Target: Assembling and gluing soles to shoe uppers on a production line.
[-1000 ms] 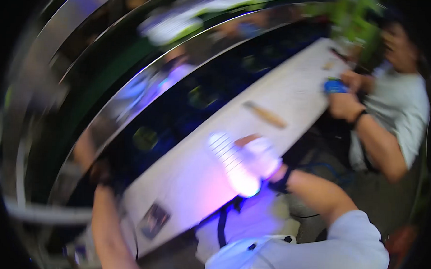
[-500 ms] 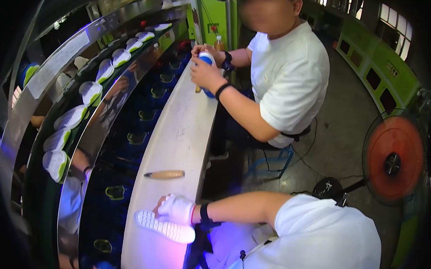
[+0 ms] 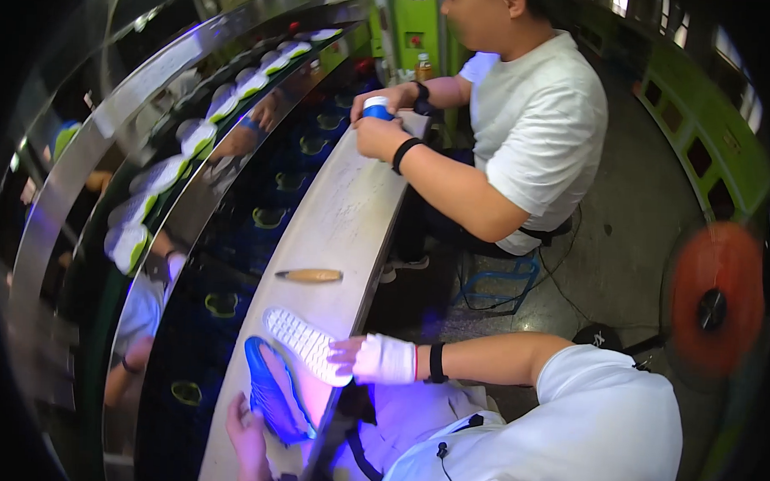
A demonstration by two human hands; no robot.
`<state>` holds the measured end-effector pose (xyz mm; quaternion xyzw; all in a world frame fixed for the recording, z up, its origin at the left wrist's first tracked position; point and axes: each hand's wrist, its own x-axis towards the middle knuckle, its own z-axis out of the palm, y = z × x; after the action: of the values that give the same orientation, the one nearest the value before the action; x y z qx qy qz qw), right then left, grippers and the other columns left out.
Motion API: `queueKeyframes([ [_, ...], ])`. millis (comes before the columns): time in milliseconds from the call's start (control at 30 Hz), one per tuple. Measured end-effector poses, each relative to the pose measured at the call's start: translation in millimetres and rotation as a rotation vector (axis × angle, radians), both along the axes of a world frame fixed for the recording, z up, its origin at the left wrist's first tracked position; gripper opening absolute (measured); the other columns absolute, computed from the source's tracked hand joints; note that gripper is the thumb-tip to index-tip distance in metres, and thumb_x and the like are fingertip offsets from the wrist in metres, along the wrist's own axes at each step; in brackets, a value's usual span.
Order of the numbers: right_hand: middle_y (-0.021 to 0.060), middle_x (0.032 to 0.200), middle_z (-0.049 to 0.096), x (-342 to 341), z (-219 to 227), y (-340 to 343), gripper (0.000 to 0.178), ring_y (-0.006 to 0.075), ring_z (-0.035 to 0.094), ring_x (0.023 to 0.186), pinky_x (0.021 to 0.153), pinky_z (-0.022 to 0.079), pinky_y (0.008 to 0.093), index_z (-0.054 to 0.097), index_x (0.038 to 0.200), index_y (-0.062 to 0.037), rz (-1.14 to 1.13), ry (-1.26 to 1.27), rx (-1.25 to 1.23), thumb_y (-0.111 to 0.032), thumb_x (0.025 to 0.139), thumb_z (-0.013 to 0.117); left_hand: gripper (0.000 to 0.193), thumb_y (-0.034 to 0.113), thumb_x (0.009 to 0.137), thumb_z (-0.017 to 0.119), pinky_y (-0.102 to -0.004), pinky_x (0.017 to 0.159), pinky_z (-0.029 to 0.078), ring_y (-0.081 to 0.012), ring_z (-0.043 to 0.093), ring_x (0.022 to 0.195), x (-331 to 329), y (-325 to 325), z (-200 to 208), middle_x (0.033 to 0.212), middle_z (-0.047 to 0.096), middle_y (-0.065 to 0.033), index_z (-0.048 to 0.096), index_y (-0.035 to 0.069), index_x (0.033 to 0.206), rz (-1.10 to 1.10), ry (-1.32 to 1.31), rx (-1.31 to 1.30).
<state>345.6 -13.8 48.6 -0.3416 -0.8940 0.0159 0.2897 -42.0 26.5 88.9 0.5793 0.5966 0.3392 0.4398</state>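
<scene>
On the pale surface, by its right edge, a sole, likely light and bendy, best held by its sides, lies touched by the right hand, grip unclear, the left hand open beside a blue shoe.

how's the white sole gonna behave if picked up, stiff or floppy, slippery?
The white sole probably bends a little yet springs back, as it looks moulded and keeps a clean outline. Its grooved tread, facing up, should give the gloved right hand some grip. Rolling seems unlikely, given its long, broad shape.
</scene>
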Motion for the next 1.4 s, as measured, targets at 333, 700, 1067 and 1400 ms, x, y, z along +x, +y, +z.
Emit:
queueKeyframes([
  [333,0.011,0.109,0.075,-2,144,27,0.019,0.0139,0.071,0.1,0.088,0.059,0.0299,0.065,0.116,0.0033,-0.103,0.994,-0.507,-0.006,0.102,0.073,0.064,0.061,0.1,0.056,-0.055,0.091,0.057,-0.0463,0.075,0.099,137,67,50,0.106,0.077,-0.0284,0.068,0.0,0.117,-0.184,0.758,0.032],
  [700,0.0164,0.121,0.073,-10,85,15,0.04,0.0213,0.071,0.11,0.103,0.055,0.0384,0.06,0.117,0.0015,0.037,1.393,-0.748,-0.028,0.1,0.08,0.052,0.028,0.098,0.076,-0.0418,0.096,0.057,-0.0336,0.073,0.11,87,-41,71,0.127,0.069,-0.0246,0.058,-0.001,0.137,-0.194,-0.038,0.605],
  [1067,0.0242,0.145,0.063,-75,127,-13,0.025,0.0229,0.064,0.124,0.104,0.053,0.0377,0.061,0.096,-0.0014,0.266,1.207,-1.124,-0.009,0.089,0.084,0.032,-0.002,0.093,0.076,-0.0483,0.108,0.054,-0.0474,0.066,0.131,83,-90,78,0.15,0.055,-0.0383,0.055,0.003,0.117,-0.215,-0.004,0.726],
  [1400,0.0228,0.134,0.067,-85,107,-42,0.033,0.025,0.067,0.116,0.099,0.055,0.04,0.064,0.095,-0.0001,0.133,1.073,-0.731,-0.016,0.085,0.091,0.046,0.019,0.097,0.083,-0.0566,0.123,0.034,-0.0486,0.048,0.148,127,-129,54,0.151,0.049,-0.0448,0.041,0.006,0.112,0.051,-0.572,0.598],
])
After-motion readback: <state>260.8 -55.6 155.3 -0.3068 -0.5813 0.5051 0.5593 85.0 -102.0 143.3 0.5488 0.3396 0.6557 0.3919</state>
